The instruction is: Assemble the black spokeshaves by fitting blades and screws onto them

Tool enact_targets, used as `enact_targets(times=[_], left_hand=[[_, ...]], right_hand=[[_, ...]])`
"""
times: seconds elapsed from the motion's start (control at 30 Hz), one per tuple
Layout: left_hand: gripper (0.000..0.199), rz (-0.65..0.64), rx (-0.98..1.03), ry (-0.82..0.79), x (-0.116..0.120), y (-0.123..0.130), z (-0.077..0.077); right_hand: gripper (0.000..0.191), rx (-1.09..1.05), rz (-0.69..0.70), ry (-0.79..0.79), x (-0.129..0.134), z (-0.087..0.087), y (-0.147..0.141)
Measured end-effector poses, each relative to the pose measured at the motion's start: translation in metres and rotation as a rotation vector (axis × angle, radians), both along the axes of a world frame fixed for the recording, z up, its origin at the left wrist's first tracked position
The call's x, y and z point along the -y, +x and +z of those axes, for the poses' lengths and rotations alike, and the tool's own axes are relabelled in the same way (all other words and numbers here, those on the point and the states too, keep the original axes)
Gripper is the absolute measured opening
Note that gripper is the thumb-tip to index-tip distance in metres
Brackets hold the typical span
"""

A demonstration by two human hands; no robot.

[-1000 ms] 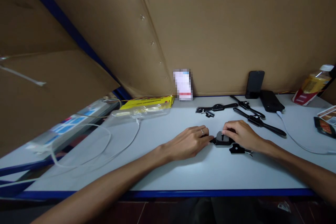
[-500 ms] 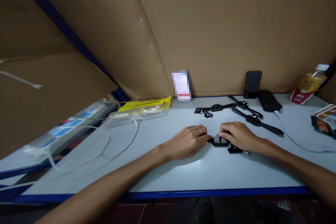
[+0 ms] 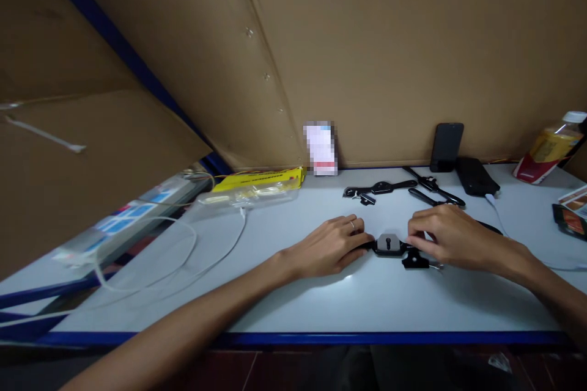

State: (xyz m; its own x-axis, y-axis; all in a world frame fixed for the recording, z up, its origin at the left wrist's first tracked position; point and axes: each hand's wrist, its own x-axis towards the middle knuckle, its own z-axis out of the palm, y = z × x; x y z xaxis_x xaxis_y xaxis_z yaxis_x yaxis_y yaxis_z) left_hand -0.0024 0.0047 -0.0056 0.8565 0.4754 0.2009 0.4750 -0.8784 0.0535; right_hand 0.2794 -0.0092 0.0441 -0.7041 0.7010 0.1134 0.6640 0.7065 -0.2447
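Note:
A black two-handled tool [image 3: 381, 252] lies on the table, with a grey plate [image 3: 388, 243] and a dark screw at its middle. My left hand [image 3: 334, 246] is closed on the tool's left handle. At the other end, my right hand [image 3: 452, 237] has its thumb and fingers closed at the right handle, which it mostly covers. Just below that handle rests a small black clamp part [image 3: 415, 259] with a metal screw pointing right.
Behind lie similar black tools [image 3: 385, 187] and a small black part [image 3: 367, 199]. Phones [image 3: 447, 146], a black pouch [image 3: 477, 177] and a bottle [image 3: 548, 146] stand or lie farther back. A yellow package [image 3: 261, 179] and white cables [image 3: 229, 244] are left.
My right hand has moved right, from the screw on the grey plate to the right handle, uncovering the plate. My left hand keeps its hold. The view has shifted slightly.

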Motion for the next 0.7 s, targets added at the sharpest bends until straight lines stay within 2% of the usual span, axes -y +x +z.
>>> enact_targets(times=[0.1, 0.2, 0.47, 0.6, 0.7], left_hand=[[0.031, 0.002, 0.004, 0.005, 0.0, 0.0, -0.001], [0.031, 0.004, -0.005, 0.004, -0.001, -0.001, -0.002], [0.031, 0.008, 0.001, -0.008, -0.002, -0.001, -0.003], [0.032, 0.005, 0.01, -0.016, -0.001, -0.001, 0.0], [0.031, 0.006, 0.007, -0.012, 0.0, -0.001, 0.001]], right_hand=[[0.02, 0.136, 0.039, -0.052, 0.011, 0.003, -0.002], [0.008, 0.207, 0.095, -0.024, 0.017, -0.002, -0.007], [0.022, 0.334, 0.219, 0.159, 0.03, -0.015, -0.023], [0.019, 0.265, 0.266, 0.162, 0.031, -0.015, -0.025], [0.018, 0.141, 0.191, 0.151, 0.025, -0.008, -0.018]])
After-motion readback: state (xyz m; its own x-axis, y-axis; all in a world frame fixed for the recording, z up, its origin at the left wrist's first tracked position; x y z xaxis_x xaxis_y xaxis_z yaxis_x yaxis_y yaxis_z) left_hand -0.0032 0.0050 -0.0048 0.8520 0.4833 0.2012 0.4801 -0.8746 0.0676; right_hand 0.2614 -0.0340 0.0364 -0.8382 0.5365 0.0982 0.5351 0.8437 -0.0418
